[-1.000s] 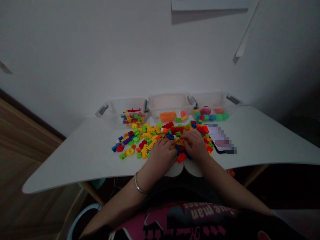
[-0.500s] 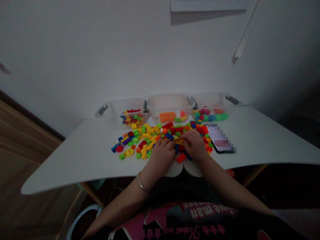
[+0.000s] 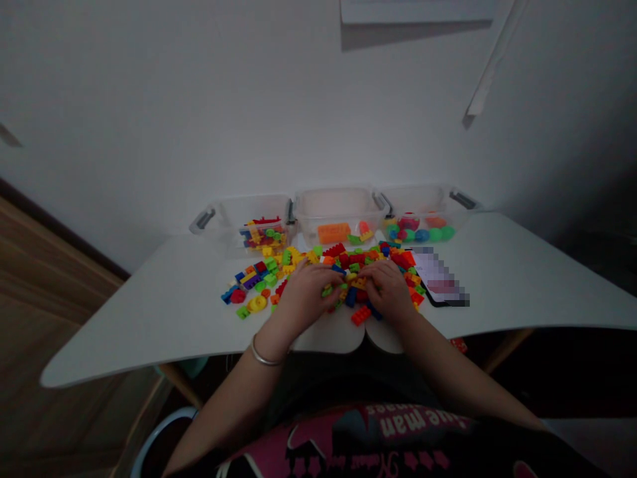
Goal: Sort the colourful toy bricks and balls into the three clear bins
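Observation:
A pile of toy building bricks (image 3: 293, 257) in many colours is spread over the white table (image 3: 164, 305). My left hand (image 3: 306, 295) arches over the middle of it, thumb and fingers bent towards each other on what looks like a small green brick (image 3: 343, 287); the fingers partly hide it. Close by on the right, my right hand (image 3: 391, 289) has its fingers curled at a yellow brick (image 3: 358, 283). Blue bricks (image 3: 352, 297) lie between the two hands, and a red-orange brick (image 3: 361, 315) lies nearest the table edge.
Three clear plastic boxes stand along the wall: the left box (image 3: 223, 216) with mixed bricks, the middle box (image 3: 338, 199) with orange and green pieces, the right box (image 3: 413, 196) with round coloured pieces. A phone (image 3: 438, 275) lies right of the pile.
My left hand has shifted left and arched up, its thumb and fingers now closing towards each other instead of lying on the bricks. My right hand has hardly moved.

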Demonstrator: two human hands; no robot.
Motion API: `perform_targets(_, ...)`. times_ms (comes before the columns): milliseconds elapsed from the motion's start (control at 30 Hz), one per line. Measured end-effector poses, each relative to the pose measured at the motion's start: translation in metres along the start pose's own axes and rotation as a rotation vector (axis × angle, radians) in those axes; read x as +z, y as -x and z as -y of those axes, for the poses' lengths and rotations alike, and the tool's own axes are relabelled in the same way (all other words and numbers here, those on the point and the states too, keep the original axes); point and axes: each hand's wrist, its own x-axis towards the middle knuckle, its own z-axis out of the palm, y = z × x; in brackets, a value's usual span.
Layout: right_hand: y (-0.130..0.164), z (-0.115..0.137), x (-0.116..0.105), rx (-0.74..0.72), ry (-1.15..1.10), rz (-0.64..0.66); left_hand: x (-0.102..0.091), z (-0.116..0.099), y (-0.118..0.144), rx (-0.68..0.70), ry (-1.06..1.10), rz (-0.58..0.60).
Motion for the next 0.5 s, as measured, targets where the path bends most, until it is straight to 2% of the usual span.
perform_targets(33, 0.0, 0.0, 0.0, -0.002, -0.002, -0.004, -0.011, 0.001, -0.002, -0.06, 0.111, -0.031)
perform_targets(100, 0.0, 0.0, 0.0, -0.007, -0.005, -0.006, -0.033, 0.005, -0.007, -0.232, 0.33, -0.216)
perform_targets(133, 0.0, 0.0, 0.0, -0.007, -0.006, -0.006, -0.044, 0.007, -0.009, -0.276, 0.425, -0.33)
perform_targets(233, 0.0, -0.001, 0.0, 0.005, 0.001, 0.003, -0.074, 0.017, -0.019, -0.304, 0.53, -0.558)
perform_targets(300, 0.0, -0.001, 0.0, 0.01, 0.023, 0.005, -0.091, 0.027, -0.028, -0.314, 0.44, -0.73)
perform_targets(400, -0.001, -0.001, 0.0, 0.0, 0.043, -0.003, -0.11, 0.046, -0.042, -0.326, 0.176, -0.895)
perform_targets(467, -0.001, -0.001, -0.001, -0.005, 0.039, -0.018, -0.118, 0.058, -0.049, -0.37, -0.048, -0.876)
perform_targets(500, -0.001, 0.0, -0.001, -0.007, 0.037, -0.022, -0.12, 0.063, -0.051, -0.409, -0.182, -0.826)
